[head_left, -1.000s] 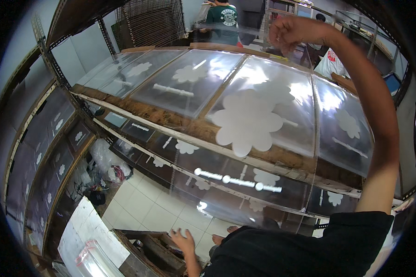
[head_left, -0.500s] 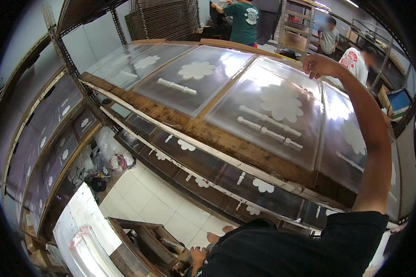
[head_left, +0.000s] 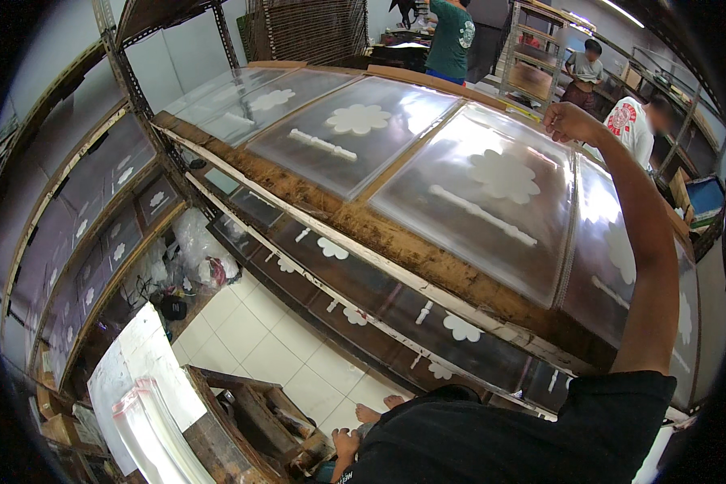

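Note:
My right hand [head_left: 573, 123] reaches over the top shelf to the far right corner of a clear plastic sheet [head_left: 427, 234]. Its fingers are pinched together at that corner. The sheet lies over the board and bears a white flower shape [head_left: 504, 177] and a long white bar shape [head_left: 482, 215]. Down by my leg, my left hand [head_left: 346, 444] is small in view, its fingers curled; whatever they hold, if anything, is hidden. A wooden stool [head_left: 258, 419] stands close to it.
More clear sheets with white flowers and bars lie along this shelf, on the lower tier [head_left: 395, 302] and on the left rack [head_left: 97, 218]. A white board [head_left: 149, 359] bears a stack of clear sheets [head_left: 157, 436]. Several people work at the back.
The bar shape looked doubled on the sheet before me and now shows as one. My right hand stays at the far corner. The view has shifted slightly.

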The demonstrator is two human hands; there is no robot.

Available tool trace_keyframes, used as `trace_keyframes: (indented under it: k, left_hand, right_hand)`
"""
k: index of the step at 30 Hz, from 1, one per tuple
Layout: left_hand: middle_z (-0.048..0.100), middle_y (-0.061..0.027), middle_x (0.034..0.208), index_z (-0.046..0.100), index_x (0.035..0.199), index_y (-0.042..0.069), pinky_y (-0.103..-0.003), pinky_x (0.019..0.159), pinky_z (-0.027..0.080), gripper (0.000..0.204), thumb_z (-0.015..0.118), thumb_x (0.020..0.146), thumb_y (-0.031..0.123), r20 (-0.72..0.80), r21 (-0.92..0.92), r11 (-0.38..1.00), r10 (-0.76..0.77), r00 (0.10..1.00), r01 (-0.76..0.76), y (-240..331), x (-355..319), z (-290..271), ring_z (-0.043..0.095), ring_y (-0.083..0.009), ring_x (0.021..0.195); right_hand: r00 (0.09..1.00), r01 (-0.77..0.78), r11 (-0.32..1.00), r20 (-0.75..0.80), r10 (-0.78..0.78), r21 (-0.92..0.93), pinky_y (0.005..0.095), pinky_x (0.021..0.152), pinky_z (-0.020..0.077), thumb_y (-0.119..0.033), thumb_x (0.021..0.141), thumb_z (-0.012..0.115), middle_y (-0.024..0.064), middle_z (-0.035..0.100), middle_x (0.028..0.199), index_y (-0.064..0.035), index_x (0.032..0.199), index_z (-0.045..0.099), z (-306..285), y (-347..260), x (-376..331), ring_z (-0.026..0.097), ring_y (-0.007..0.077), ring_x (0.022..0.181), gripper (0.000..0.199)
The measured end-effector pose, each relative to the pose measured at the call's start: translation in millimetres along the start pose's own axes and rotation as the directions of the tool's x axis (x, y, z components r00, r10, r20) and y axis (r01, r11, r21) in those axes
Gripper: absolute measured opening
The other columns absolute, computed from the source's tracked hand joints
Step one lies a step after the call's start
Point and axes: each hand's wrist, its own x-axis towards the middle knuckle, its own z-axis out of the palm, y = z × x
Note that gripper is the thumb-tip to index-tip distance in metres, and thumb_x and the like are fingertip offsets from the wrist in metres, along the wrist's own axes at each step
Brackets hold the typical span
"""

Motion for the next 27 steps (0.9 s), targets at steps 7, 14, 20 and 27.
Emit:
trace_keyframes:
  k: [7,14,20,27]
  left_hand:
    - [0.065,-0.0315,0.113,0.071,0.103,-0.009,-0.05,0.11,0.037,0.047,0.058,0.085,0.033,0.022,0.003,1.0,0.005,1.0,-0.005,2.2,3.7,10.2,0.047,-0.0465,0.125]
    - [0.065,-0.031,0.112,0.071,0.1,-0.009,-0.05,0.107,0.039,0.046,0.058,0.085,0.032,0.02,0.023,1.0,0.008,1.0,-0.009,-14.4,1.3,1.3,0.049,-0.0454,0.122]
    - [0.065,-0.0303,0.108,0.07,0.101,-0.009,-0.049,0.104,0.041,0.046,0.058,0.085,0.032,0.022,0.07,0.997,0.013,1.0,-0.015,-21.2,2.5,4.5,0.051,-0.0438,0.119]
    - [0.062,-0.0293,0.113,0.07,0.103,-0.008,-0.047,0.103,0.042,0.043,0.063,0.084,0.029,0.023,-0.001,1.0,0.015,1.0,-0.015,-18.4,6.5,21.2,0.051,-0.041,0.12]
  right_hand:
    - [1.0,-0.022,0.997,0.006,0.022,0.075,0.0259,0.059,0.051,0.0,0.084,0.06,0.0014,0.063,0.084,-0.0047,0.09,0.064,0.6,14.3,3.7,0.063,0.0109,0.07,0.008]
    - [0.954,0.276,0.945,-0.073,-0.292,-0.175,0.0343,0.068,0.0517,-0.002,0.081,0.06,0.0081,0.065,0.079,-0.0004,0.087,0.066,2.5,33.2,17.5,0.063,0.0196,0.073,0.009]
    - [0.955,0.221,0.829,-0.061,-0.292,-0.513,0.0366,0.081,0.0513,-0.001,0.082,0.058,0.0105,0.068,0.089,-0.002,0.09,0.066,-4.5,10.9,27.3,0.065,0.0218,0.088,0.011]
    - [0.979,0.136,0.855,-0.066,-0.194,-0.5,0.0375,0.081,0.0515,-0.007,0.086,0.059,0.0102,0.07,0.091,-0.0026,0.094,0.067,3.6,-6.9,27.8,0.065,0.0226,0.088,0.012]
